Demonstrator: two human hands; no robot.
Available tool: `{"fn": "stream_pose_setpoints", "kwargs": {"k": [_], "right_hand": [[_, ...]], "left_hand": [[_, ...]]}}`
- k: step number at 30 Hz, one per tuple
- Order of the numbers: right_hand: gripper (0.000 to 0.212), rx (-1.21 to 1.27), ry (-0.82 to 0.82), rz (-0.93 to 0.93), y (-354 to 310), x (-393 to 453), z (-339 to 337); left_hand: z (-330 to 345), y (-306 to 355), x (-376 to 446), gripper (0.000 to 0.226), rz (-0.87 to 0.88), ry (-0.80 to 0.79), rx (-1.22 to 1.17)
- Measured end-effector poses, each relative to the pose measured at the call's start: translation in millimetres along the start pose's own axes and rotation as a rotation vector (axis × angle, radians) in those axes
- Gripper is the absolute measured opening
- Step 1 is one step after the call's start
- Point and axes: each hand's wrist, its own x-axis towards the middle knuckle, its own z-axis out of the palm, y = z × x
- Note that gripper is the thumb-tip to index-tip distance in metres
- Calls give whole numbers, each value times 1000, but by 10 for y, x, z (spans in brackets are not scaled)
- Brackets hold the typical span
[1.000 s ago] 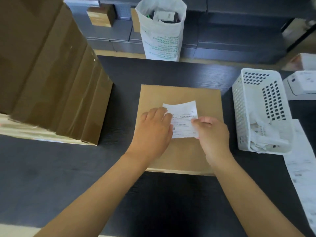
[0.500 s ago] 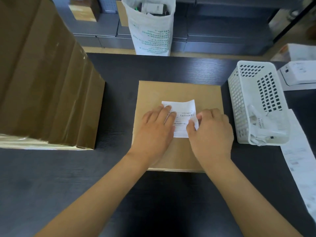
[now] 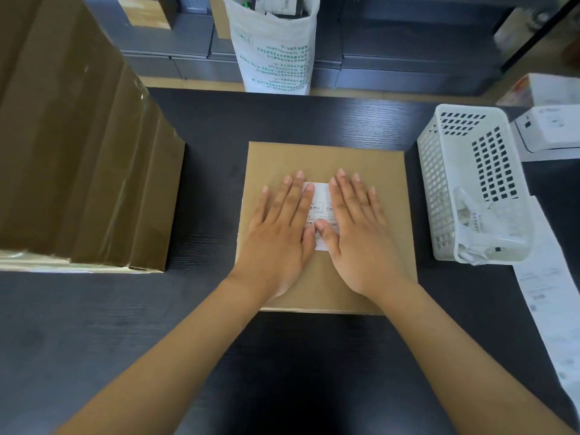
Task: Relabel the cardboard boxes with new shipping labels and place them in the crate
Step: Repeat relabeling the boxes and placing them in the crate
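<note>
Head view: both hands, left [image 3: 279,233] and right [image 3: 357,233], flat, fingers straight, pressing label [image 3: 320,196] onto box [image 3: 329,158], centre frame; next, probably lifting into crate.

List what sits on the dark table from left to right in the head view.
Large brown carton → flat cardboard box, with the left hand and right hand pressing flat on its shipping label → white plastic basket → strip of printed labels.
</note>
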Motion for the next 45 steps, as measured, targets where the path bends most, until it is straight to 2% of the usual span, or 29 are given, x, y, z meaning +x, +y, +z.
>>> {"fn": "stream_pose_setpoints", "kwargs": {"k": [6, 13, 16, 19, 21, 23, 26, 28, 30, 32, 34, 40, 45], "right_hand": [[76, -36, 37, 152, -23, -2, 39], [65, -15, 5, 157, -5, 15, 25], [65, 116, 65, 150, 62, -17, -27], [68, 313, 170, 245, 176, -64, -108], [67, 411, 235, 339, 266, -92, -156], [68, 478, 272, 420, 353, -117, -190], [76, 584, 191, 517, 429, -164, -166], [79, 706, 95, 607, 455, -178, -128], [71, 827, 37, 671, 482, -171, -97], [56, 862, 21, 666, 507, -160, -85], [53, 879, 29, 657, 533, -149, -89], [54, 899, 41, 654, 560, -180, -271], [59, 876, 67, 642, 586, -195, -738]], "left_hand": [[33, 5, 4, 63, -58, -5, 3], [20, 18, 28, 68, -71, -39, 28], [-16, -19, 31, 68, -44, -29, -27], [-91, -110, -12, 66, -45, 68, -54], [-114, -192, -70, 64, -140, 145, -93], [-117, -267, -118, 68, -315, 173, -223], [-73, -320, -161, 82, -567, 120, -522], [-35, -304, -168, 85, -618, 69, -729], [1, -265, -169, 77, -610, 70, -848], [5, -240, -162, 69, -616, 96, -863], [-12, -226, -147, 68, -631, 93, -853], [-245, -133, -152, 68, -634, 106, -824], [-726, -22, -91, 67, -618, 82, -769]]}}
